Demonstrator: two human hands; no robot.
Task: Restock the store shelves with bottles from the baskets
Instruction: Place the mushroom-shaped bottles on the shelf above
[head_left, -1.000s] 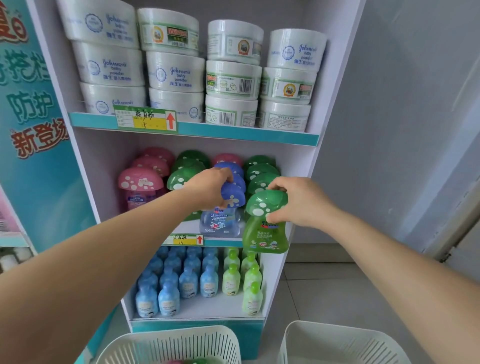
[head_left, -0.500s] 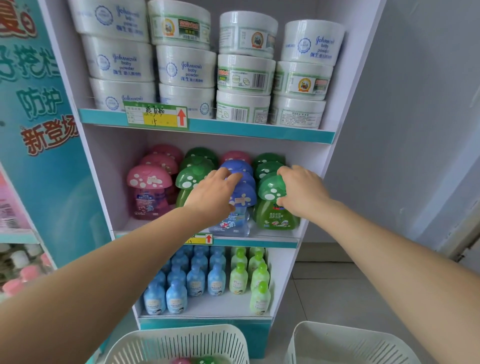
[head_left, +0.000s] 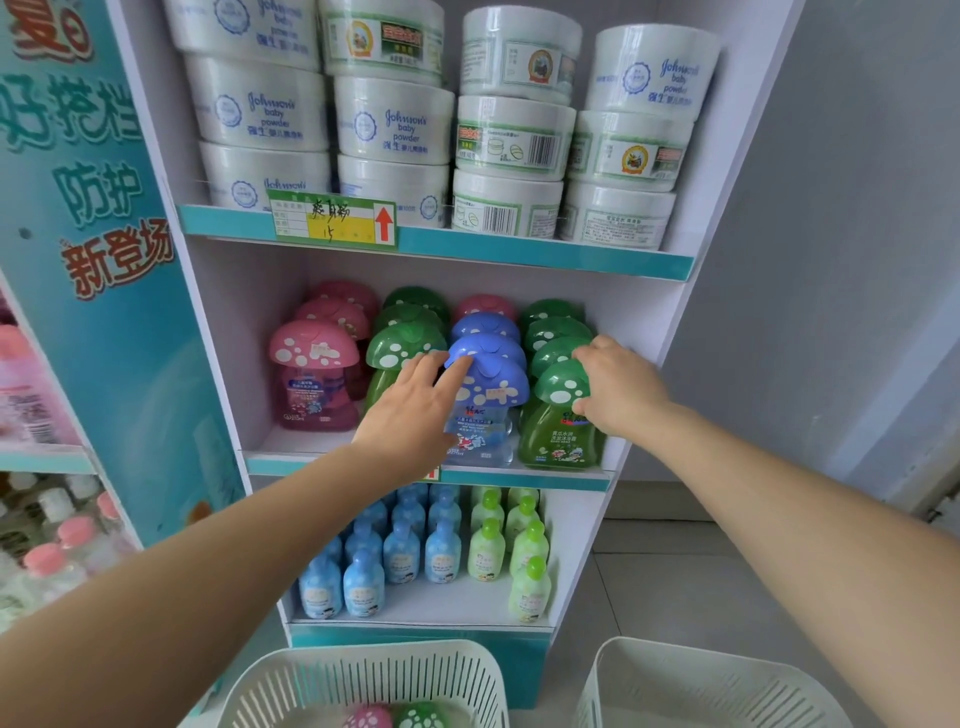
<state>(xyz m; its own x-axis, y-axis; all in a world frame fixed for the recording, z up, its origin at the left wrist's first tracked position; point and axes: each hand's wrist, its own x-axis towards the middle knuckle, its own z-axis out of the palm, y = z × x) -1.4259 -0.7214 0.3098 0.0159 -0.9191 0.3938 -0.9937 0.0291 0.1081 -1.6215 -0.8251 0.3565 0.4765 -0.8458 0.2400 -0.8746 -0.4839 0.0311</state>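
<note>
Centrally, left hand (head_left: 413, 410), fingers straight, touches the blue bottle (head_left: 485, 431); right hand (head_left: 618, 389), fingers curled, grips the green bottle (head_left: 556, 441) by its cap; both arms outstretched.

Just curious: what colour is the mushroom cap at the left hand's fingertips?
The cap is blue with white spots; head view.

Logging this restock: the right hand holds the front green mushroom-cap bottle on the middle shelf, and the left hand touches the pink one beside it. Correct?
Not quite. The head view shows the left hand touching the blue mushroom-cap bottle, not a pink one. The right hand does hold the front green mushroom-cap bottle on the middle shelf.
</note>
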